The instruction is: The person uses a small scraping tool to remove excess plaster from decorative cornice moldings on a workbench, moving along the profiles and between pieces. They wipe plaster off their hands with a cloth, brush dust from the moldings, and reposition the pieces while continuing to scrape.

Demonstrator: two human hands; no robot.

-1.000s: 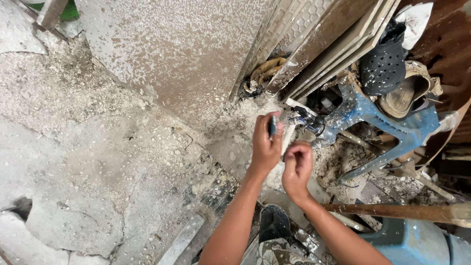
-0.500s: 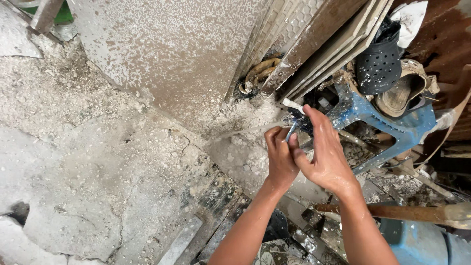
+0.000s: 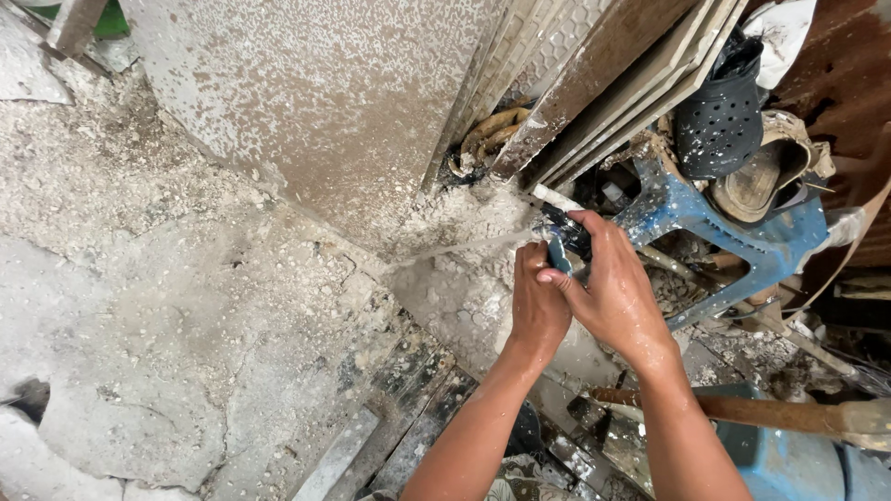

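Rough concrete floor [image 3: 186,306], wet. Your left hand [image 3: 538,301] and right hand [image 3: 617,292] close together on the tap [image 3: 560,249] beside the blue stool [image 3: 705,223]; water runs, rinsing unfinished.

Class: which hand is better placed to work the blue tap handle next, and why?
Probably the right hand: its fingers already rest on the blue tap handle, while the left hand sits just below, under it.

Wet, glossy skin on left hand [image 3: 538,311] and right hand [image 3: 617,297], clasped round small blue plastic tap [image 3: 560,252]. Rough, matt, pitted concrete floor [image 3: 167,306] at 9 o'clock; chipped, paint-spattered blue plastic stool [image 3: 742,246] at 3 o'clock. Perforated black rubber clog [image 3: 719,121] at 1 o'clock; rusty-brown wooden handle [image 3: 770,413] at 5 o'clock.
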